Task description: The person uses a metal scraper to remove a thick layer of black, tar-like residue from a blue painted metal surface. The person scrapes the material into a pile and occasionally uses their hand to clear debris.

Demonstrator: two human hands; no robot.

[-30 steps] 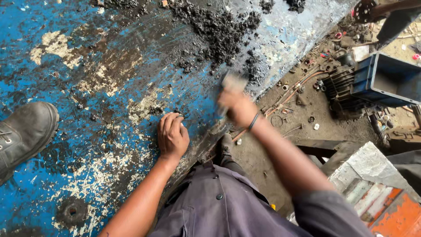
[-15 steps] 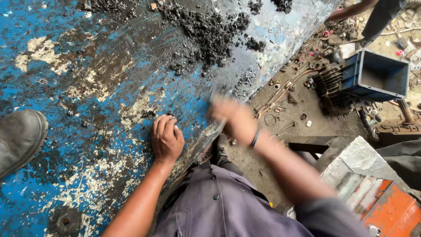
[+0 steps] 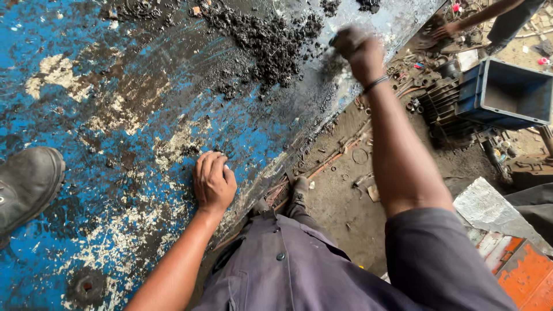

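Soft daylight — raised fist blurred

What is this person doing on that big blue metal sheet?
A person leans over a worn blue painted panel. Their left hand rests flat on it, near its edge. Their right hand is raised and blurred, closed, beside a heap of dark greasy grime on the panel. Whether it grips a tool is unclear. A black boot stands on the panel at left.

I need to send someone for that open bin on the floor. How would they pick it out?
Start from the big blue-painted metal sheet and look past its right edge to the cluttered dirt floor. The blue plastic bin sits upper right: the only open-topped box there, beside dark ribbed metal parts.
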